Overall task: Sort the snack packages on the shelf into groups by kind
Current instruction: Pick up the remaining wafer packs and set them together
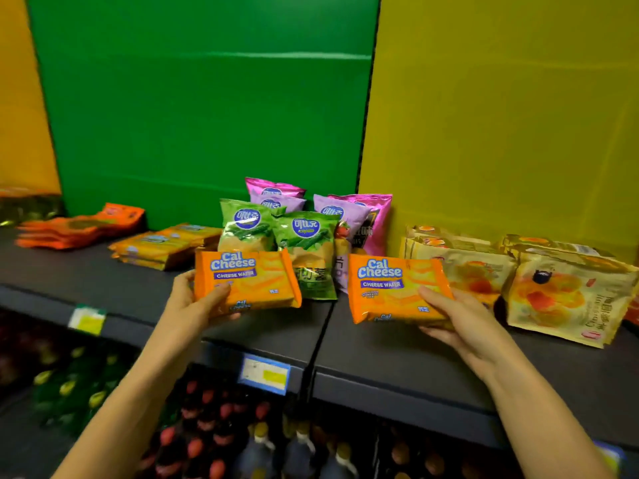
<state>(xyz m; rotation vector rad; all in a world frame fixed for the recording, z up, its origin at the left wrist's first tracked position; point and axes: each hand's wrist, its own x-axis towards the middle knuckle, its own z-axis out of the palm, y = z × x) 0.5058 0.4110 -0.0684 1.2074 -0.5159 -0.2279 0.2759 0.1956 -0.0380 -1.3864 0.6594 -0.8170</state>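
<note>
Forearms nearest. Dark shelf [397,361], green and yellow back panels behind. Green and pink chip bags [306,243] upright mid-shelf; pale pastry bags [560,292] toward right end; orange packs [83,226] toward left end. Left hand [193,299] clamped on left wafer pack [245,280], right hand [463,323] on right wafer pack [394,288], both above front edge.

A green back panel [207,98] stands between yellow panels [501,115]. Price tags [264,373] line the edge. Bottles [221,440] fill the lower level.

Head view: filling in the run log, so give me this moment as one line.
left hand: grip on Cal Cheese pack | right hand: grip on second Cal Cheese pack | both held above shelf | stack of matching packs at left
</note>
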